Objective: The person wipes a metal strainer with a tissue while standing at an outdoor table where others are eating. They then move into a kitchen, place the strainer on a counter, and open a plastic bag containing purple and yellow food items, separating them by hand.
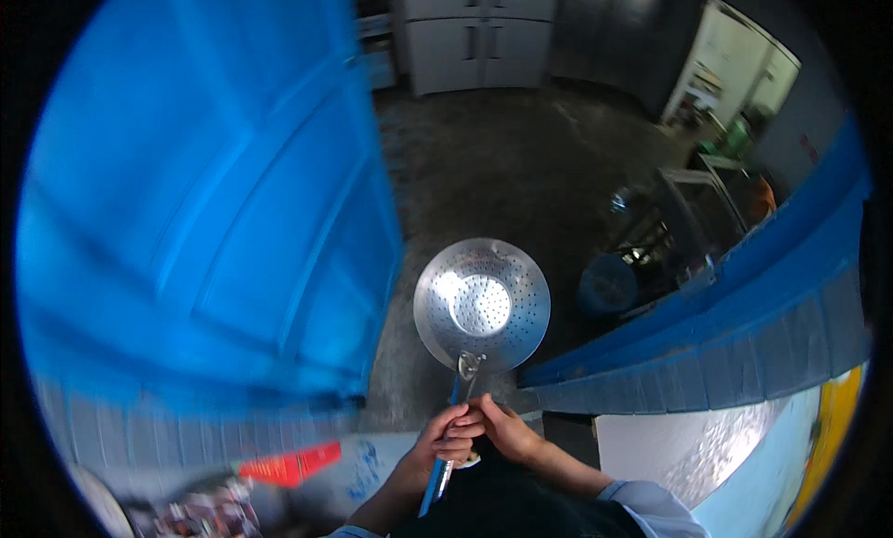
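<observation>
A perforated metal strainer ladle (481, 308) is held out in front of me at the centre of the view, its round, shiny bowl facing up. My left hand (446, 440) is wrapped around its long metal handle (436, 486), which has a bluish sheen. Close against the left hand's fingers is my right hand (513, 430), with its thumb up near the upper handle. Its fingers are partly hidden, so whether they grip the handle is unclear. Nothing is visible in the bowl.
An open blue door (279, 224) stands at left, with a blue door frame (698, 315) at right. Beyond are a dark floor (488, 161), a steel multi-door cabinet (481, 57), a blue bucket (608, 284) and a metal rack (698, 189). A red item (293, 465) lies lower left.
</observation>
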Available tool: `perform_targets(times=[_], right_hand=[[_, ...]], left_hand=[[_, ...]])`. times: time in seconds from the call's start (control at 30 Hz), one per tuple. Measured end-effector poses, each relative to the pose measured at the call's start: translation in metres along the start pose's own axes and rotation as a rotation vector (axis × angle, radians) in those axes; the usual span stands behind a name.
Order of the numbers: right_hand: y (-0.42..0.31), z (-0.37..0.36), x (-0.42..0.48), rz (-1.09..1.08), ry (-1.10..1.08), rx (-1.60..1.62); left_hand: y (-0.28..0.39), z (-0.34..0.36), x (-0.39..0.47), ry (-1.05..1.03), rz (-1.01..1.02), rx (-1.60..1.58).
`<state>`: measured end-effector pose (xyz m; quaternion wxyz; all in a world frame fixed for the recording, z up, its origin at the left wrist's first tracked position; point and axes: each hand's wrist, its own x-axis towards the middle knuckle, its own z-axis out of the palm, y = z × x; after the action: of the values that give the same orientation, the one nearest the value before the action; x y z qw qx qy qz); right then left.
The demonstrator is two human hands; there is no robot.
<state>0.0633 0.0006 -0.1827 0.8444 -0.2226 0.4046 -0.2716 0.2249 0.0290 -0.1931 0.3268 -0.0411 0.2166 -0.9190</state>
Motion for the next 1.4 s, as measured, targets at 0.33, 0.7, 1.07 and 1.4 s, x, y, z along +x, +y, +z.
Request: perform_targets(times=[0.33,0.7,1.07,1.4], right_hand=[[-0.212,-0.243,0.364,0.025,0.182,0.441],[-0.595,-0.362,0.399,-0.121,0.573,0.345],[-0.749,-0.578,0.471,-0.108,0.898,0.543],[-1.092,-0.844,0.494,-0.237,0.880,0.924]], left_hand=[[0.245,0.178,0.277,0.738,-0.214,2.185],[0.390,0.553,0.556,-1.187,0.853,1.674],[0.501,0.691,1.026,-1.068,0.218,1.299],[0.524,0.733,1.484,-1.273,-0.142,1.127]])
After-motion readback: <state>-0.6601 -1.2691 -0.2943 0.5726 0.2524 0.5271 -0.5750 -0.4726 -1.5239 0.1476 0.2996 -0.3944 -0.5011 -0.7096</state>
